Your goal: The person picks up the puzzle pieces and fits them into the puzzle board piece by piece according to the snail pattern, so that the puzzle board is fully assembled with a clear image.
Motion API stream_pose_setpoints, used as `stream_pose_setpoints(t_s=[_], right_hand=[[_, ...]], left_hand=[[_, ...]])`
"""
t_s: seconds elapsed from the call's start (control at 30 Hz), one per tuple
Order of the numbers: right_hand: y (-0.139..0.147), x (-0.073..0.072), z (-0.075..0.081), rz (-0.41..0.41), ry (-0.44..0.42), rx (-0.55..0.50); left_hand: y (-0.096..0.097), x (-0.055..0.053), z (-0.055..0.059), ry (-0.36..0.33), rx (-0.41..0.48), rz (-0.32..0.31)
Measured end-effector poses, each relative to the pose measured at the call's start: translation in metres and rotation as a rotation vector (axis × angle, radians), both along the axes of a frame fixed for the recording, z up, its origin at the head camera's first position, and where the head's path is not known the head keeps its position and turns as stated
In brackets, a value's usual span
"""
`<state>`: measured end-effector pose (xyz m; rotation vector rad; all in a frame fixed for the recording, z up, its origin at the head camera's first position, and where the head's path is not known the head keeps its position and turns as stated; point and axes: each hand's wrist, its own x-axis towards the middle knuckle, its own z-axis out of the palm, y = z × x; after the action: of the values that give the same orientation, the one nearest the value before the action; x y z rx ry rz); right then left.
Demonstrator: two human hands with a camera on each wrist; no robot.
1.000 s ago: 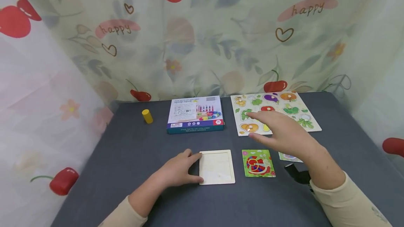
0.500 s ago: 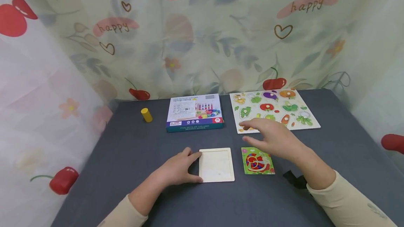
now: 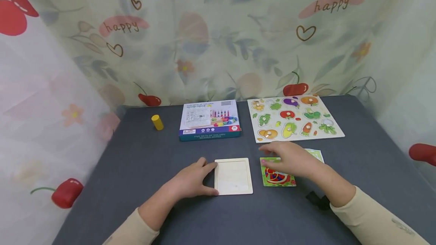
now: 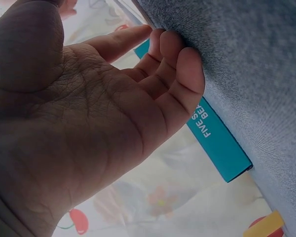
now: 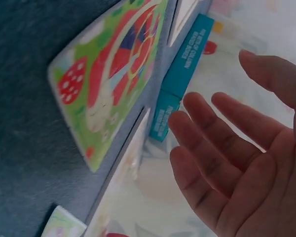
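My left hand (image 3: 194,179) rests on the table, with thumb and index fingertips at the left edge of a shallow square wooden tray (image 3: 233,177). In the left wrist view its other fingers are loosely bent against the dark cloth. My right hand (image 3: 289,158) hovers with fingers spread over a green snail picture puzzle (image 3: 278,180), hiding its upper right part. In the right wrist view nothing lies between the fingers, and the puzzle (image 5: 113,74) shows a red-and-blue shell and a spotted mushroom. Behind the right hand a second pale green card (image 3: 316,154) shows partly.
A boxed bead set (image 3: 209,120) lies at the back middle. Right of it is a vegetable knob puzzle board (image 3: 282,114). A yellow cylinder (image 3: 157,122) stands at the back left. A black object (image 3: 318,200) shows beside the right sleeve. Printed curtains hang around the table.
My right hand has come down and nearer, from over the vegetable board to over the snail puzzle. The left hand stays at the tray. The head view has tilted slightly.
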<state>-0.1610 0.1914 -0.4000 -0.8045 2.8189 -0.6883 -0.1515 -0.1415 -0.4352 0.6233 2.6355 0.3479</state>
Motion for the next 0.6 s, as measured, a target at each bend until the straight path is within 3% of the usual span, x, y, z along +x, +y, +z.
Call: stream_pose_setpoints(t_s=[0.37, 0.6], right_hand=[[0.006, -0.008, -0.016, -0.005, -0.097, -0.015], [0.001, -0.012, -0.029, -0.010, -0.105, 0.001]], left_hand=[[0.000, -0.002, 0.000, 0.001, 0.002, -0.007], [0.000, -0.001, -0.002, 0.000, 0.003, -0.011]])
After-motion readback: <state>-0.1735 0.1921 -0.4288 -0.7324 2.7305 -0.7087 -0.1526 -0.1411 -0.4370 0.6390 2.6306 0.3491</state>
